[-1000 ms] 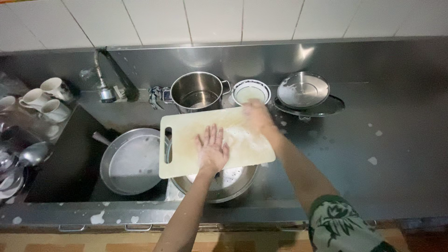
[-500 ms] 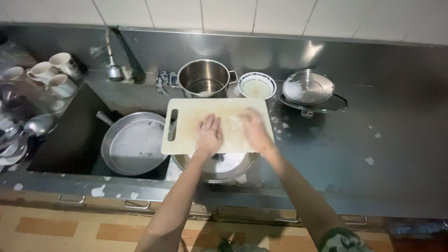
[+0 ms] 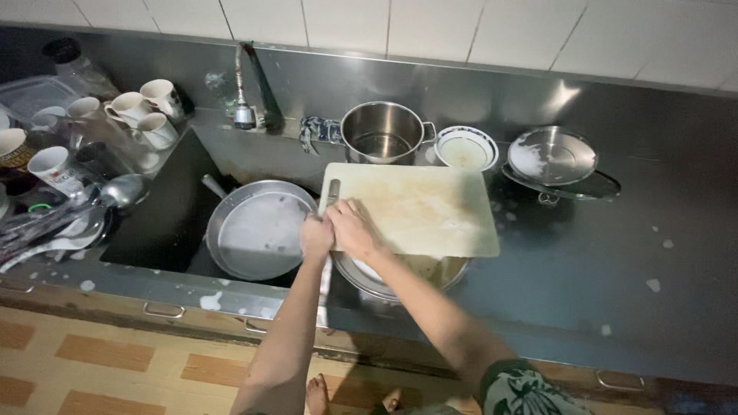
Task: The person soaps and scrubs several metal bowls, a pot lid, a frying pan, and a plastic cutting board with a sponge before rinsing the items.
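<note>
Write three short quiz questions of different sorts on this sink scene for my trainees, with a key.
1. True or false: both hands are at the left edge of the cutting board.
2. What lies in the sink left of the left hand? A) a frying pan B) a kettle C) a colander
3. Name the item between the steel pot and the pot lid.

Key: 1 true; the right hand is there too. 2 A, the frying pan. 3 A white bowl.
</note>
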